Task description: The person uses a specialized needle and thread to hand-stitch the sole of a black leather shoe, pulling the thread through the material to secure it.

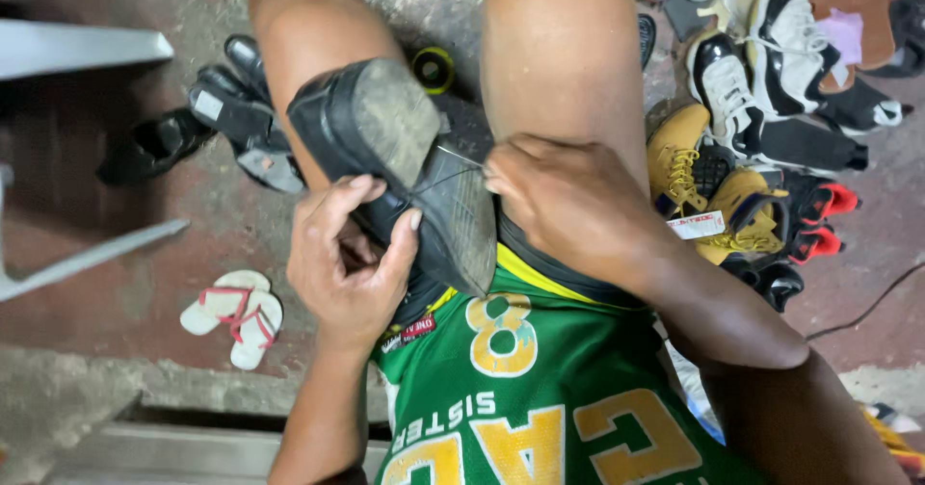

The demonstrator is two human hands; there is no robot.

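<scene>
With the left hand (347,259) gripping the black shoe (400,162) sole-up between the knees, the right hand (568,201) pinches the thread (445,172) closed — pulling it taut and straight seems best for seating the stitch.

Support surface: a rough concrete floor (116,283), reddish-brown and worn, with a paler grey strip along the near edge. Items lying directly on it:
- Left, near the grey strip: a pair of white flip-flops (234,315) with red straps, one partly overlapping the other
- Upper left: several black shoes (217,119) in a loose cluster
- Top centre: a small roll with a yellow rim (434,69)
- Right: a dense pile of footwear, including black-and-white sneakers (771,61), tan boots (708,191) with yellow laces, and a black shoe with red trim (819,220)
- Far right: a thin black cable (872,307) running across the floor
</scene>
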